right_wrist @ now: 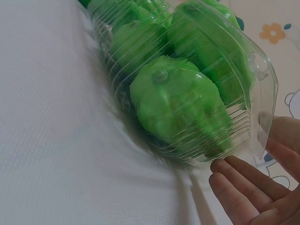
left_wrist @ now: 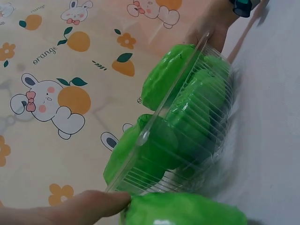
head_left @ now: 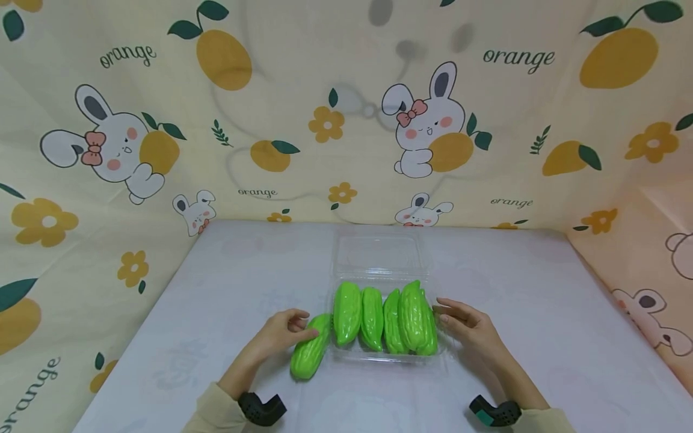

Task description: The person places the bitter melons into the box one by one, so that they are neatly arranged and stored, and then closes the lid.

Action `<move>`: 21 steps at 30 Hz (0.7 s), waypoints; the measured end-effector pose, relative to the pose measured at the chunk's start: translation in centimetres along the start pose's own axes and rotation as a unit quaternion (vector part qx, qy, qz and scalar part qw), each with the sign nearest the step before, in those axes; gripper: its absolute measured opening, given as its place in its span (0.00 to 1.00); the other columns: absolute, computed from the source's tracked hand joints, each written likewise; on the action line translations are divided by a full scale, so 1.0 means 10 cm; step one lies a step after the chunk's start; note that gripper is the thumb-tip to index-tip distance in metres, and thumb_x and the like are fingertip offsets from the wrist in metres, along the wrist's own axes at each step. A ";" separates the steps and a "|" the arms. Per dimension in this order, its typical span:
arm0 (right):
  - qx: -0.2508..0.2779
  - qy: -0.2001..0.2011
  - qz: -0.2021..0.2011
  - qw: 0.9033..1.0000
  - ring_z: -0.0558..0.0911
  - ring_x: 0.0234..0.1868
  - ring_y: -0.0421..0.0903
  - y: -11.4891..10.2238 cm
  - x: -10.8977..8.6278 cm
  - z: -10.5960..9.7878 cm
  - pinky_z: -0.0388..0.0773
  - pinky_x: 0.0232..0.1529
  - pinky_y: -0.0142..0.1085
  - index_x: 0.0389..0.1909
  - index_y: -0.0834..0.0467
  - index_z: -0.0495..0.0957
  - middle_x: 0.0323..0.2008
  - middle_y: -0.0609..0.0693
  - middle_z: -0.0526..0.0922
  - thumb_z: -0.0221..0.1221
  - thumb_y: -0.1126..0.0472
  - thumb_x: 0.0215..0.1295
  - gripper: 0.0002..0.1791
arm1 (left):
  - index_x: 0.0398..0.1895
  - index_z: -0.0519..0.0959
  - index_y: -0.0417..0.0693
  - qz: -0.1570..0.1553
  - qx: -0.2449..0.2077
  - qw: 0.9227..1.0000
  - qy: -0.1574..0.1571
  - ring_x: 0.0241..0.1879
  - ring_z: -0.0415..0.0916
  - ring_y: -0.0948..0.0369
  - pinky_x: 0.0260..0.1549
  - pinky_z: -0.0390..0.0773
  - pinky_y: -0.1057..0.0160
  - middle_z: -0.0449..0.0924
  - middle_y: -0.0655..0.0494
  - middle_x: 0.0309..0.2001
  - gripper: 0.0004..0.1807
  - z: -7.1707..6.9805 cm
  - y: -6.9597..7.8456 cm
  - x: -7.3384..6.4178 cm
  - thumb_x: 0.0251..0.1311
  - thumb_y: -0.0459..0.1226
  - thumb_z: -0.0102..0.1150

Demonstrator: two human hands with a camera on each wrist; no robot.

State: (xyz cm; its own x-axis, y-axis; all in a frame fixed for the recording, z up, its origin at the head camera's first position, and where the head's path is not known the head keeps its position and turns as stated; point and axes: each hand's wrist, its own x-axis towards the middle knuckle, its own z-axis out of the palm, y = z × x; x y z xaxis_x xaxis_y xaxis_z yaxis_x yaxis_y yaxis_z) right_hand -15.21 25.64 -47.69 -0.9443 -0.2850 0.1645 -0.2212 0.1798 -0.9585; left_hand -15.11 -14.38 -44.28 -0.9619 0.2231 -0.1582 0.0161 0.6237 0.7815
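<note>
My left hand point(head_left: 286, 329) grips a glossy green bitter melon point(head_left: 310, 355) that lies tilted at the left side of a clear plastic box point(head_left: 379, 357). In the left wrist view, the thumb point(left_wrist: 89, 206) presses on the end of this bitter melon point(left_wrist: 183, 211). Inside the box, several more bitter melons point(head_left: 348, 314) stand side by side, with those at the right overlapping. At the box's right side is my right hand point(head_left: 470, 323). Its fingers point(right_wrist: 243, 180) are extended, with tips right at the box's ribbed wall.
The box's clear lid point(head_left: 378, 252) is folded back, away from me, on the white table point(head_left: 227, 282). Behind and beside the table hangs a cream cloth point(head_left: 292, 72) printed with rabbits and oranges. A black wrist device point(head_left: 262, 409) sits on each arm.
</note>
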 end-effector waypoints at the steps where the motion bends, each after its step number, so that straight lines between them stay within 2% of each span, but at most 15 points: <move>1: 0.001 0.000 0.001 1.000 0.81 0.50 0.27 0.00 0.00 0.00 0.80 0.47 0.21 0.64 0.72 0.64 0.49 0.29 0.82 0.52 0.68 0.70 0.24 | 0.52 0.76 0.30 0.002 -0.002 1.000 -0.008 0.39 0.78 0.59 0.38 0.79 0.65 0.83 0.44 0.41 0.28 0.00 0.00 0.00 0.53 0.41 0.68; 11: -0.004 0.001 0.003 1.000 0.81 0.50 0.26 -0.01 0.00 0.01 0.79 0.47 0.21 0.64 0.73 0.64 0.49 0.29 0.82 0.53 0.67 0.70 0.24 | 0.56 0.74 0.31 0.007 -0.014 0.998 -0.056 0.40 0.77 0.58 0.38 0.79 0.64 0.83 0.41 0.45 0.32 0.00 0.00 0.00 0.54 0.44 0.68; 18: 0.004 -0.001 0.000 1.000 0.81 0.50 0.27 0.00 0.00 0.01 0.80 0.47 0.21 0.64 0.73 0.64 0.49 0.30 0.83 0.53 0.68 0.70 0.24 | 0.55 0.74 0.30 0.014 -0.015 0.998 -0.057 0.38 0.76 0.61 0.36 0.79 0.64 0.82 0.42 0.43 0.39 0.03 -0.05 0.02 0.52 0.55 0.67; 21: 0.009 -0.002 0.002 1.000 0.81 0.50 0.27 0.00 0.00 0.01 0.80 0.47 0.22 0.64 0.73 0.64 0.49 0.30 0.82 0.52 0.68 0.70 0.24 | 0.56 0.74 0.30 0.008 -0.015 0.998 -0.062 0.40 0.77 0.60 0.38 0.79 0.63 0.82 0.41 0.45 0.38 0.03 -0.04 0.02 0.53 0.53 0.67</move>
State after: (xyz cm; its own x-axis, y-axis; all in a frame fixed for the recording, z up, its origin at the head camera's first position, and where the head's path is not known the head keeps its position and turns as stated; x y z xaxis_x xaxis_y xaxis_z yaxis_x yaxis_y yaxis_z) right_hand -15.23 25.57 -47.72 -0.9445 -0.2874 0.1591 -0.2124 0.1647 -0.9632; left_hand -15.17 -14.32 -44.77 -0.9206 0.3247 -0.2170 0.0217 0.5973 0.8017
